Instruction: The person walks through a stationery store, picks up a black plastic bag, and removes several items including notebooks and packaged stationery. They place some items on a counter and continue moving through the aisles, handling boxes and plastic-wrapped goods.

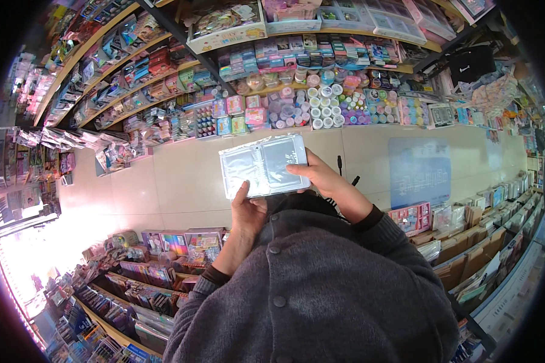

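Both hands hold a flat, pale package (272, 163) wrapped in glossy clear plastic, level in front of my chest. It has two side-by-side panels with a seam between them, and the wrap catches the light. My left hand (249, 209) grips the lower left edge, its thumb on top and the fingers curled beneath. My right hand (317, 171) clasps the right end, with the thumb lying across the upper face and the other fingers mostly hidden underneath. What is inside the wrap cannot be made out clearly.
Shelves of boxed goods (295, 54) and round tubs (326, 106) line the far side of a tiled aisle (186, 181). A blue floor mat (419, 170) with writing lies to the right. Racks (141, 277) of stationery and folders (472, 249) flank me. Black cables (339, 165) show beside my right arm.
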The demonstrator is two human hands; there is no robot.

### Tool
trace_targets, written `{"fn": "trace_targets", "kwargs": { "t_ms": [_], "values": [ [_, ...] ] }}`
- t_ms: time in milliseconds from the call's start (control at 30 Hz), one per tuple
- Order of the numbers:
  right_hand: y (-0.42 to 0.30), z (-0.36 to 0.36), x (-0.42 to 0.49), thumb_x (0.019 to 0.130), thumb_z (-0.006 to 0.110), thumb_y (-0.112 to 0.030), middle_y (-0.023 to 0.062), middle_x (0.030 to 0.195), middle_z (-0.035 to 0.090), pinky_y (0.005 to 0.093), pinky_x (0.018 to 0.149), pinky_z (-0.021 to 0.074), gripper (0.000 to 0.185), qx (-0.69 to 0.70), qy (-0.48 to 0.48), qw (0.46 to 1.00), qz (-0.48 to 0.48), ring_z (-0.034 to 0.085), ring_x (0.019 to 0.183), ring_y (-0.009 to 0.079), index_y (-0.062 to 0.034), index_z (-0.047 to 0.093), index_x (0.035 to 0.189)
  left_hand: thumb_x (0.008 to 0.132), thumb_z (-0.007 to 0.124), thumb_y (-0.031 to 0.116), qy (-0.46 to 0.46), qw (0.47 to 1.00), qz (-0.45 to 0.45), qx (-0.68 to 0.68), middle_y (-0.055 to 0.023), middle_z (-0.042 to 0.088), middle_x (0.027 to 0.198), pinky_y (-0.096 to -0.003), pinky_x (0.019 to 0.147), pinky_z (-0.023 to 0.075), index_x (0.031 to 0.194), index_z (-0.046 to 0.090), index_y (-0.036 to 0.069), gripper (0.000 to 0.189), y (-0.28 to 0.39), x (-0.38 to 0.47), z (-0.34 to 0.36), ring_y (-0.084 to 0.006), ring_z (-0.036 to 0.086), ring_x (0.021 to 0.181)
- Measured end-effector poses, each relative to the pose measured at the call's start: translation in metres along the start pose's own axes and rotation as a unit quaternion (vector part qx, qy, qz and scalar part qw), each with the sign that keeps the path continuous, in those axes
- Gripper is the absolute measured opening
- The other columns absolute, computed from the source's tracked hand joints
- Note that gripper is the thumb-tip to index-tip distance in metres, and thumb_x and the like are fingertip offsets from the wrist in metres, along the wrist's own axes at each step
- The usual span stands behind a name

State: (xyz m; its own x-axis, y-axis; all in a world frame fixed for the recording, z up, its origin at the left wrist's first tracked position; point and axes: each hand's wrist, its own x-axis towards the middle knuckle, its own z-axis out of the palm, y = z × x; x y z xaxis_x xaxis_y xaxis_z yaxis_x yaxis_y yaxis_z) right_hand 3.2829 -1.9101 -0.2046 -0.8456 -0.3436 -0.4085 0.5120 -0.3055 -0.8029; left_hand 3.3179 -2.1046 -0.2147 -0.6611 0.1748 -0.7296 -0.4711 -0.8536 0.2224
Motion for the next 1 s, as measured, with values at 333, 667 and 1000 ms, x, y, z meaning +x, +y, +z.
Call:
{"fn": "trace_targets", "kwargs": {
  "t_ms": [333, 667, 1000],
  "values": [
    [-0.003, 0.039, 0.011, 0.071, 0.066, -0.01, 0.0075, 0.103, 0.054, 0.0269, 0.082, 0.041, 0.049, -0.095, -0.098, 0.991, -0.008, 0.051, 0.093, 0.0144, -0.0008, 0.045, 0.115, 0.078, 0.057, 0.035, -0.071, 0.988, 0.135, 0.009, -0.0085, 0.05, 0.113, -0.0439, 0.091, 0.036, 0.114, 0.045, 0.009, 0.046, 0.049, -0.006, 0.014, -0.0278, 0.048, 0.103],
    [0.005, 0.119, 0.046, 0.074, 0.065, -0.024, 0.0159, 0.087, 0.059, 0.0353, 0.066, 0.0463, 0.044, -0.283, -0.073, 0.949, -0.116, 0.06, 0.074, 0.0213, -0.002, 0.046, 0.107, 0.08, 0.055, 0.032, -0.046, 0.971, 0.207, 0.108, -0.009, 0.054, 0.107, -0.0394, 0.089, 0.039, 0.116, 0.044, 0.006, 0.046, 0.09, -0.016, -0.028, -0.0248, 0.052, 0.098],
    [0.025, 0.153, 0.032, 0.073, 0.061, -0.037, 0.0236, 0.074, 0.058, 0.0441, 0.061, 0.0448, 0.044, -0.512, -0.019, 0.85, -0.127, 0.058, 0.07, 0.0388, 0.0033, 0.049, 0.087, 0.084, 0.044, 0.048, 0.011, 0.993, 0.087, 0.076, -0.0087, 0.05, 0.114, -0.0421, 0.089, 0.0391, 0.12, 0.04, 0.009, 0.054, 0.081, -0.031, -0.046, -0.026, 0.048, 0.104]
  ]
}}
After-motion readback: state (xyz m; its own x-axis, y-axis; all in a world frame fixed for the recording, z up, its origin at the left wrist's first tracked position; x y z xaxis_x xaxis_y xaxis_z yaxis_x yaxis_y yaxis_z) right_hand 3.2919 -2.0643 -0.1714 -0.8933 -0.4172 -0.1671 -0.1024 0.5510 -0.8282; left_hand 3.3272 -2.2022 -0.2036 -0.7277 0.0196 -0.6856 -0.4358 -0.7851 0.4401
